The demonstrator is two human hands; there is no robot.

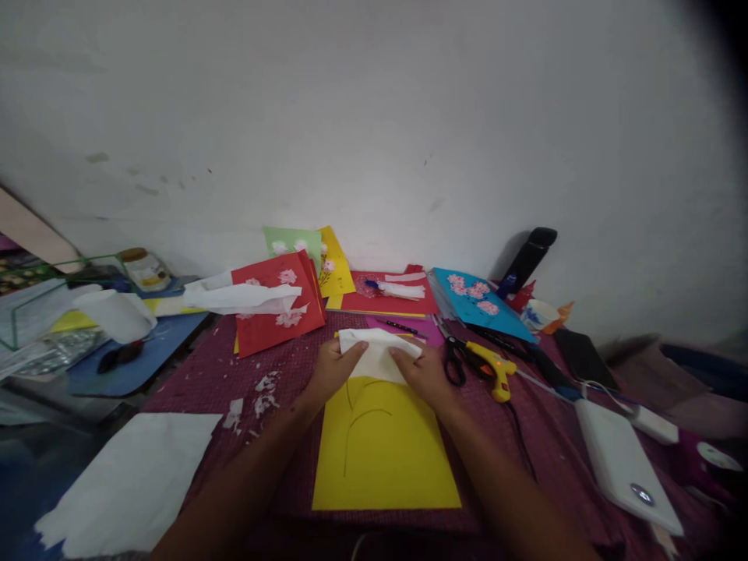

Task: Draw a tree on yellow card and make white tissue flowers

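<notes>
Both hands pinch one piece of white tissue paper (379, 352) — the left hand (330, 369) closed on its left edge, the right hand (425, 372) closed on its right edge, fingers curled over the top. The tissue sits at the far end of a yellow sheet (382, 452), covering that sheet's top edge; the sheet lies flat on a maroon cloth (204, 382) and bears thin curved pencil lines.

At three o'clock from the hands, just beside the right one, lie black scissors (454, 360) and a yellow glue gun (494, 368). Further out the same way is a white flat box (622, 463). At twelve o'clock a red card (389, 298) rests near the wall, with a blue card with pink blossoms (482, 304) at one o'clock. At ten to eleven o'clock a red card with white blossoms (274, 312) lies under a crumpled white tissue strip (242, 298). Torn white scraps (262, 393) dot the cloth at nine o'clock — and a large white sheet (128, 483) lies at seven o'clock, well apart.
</notes>
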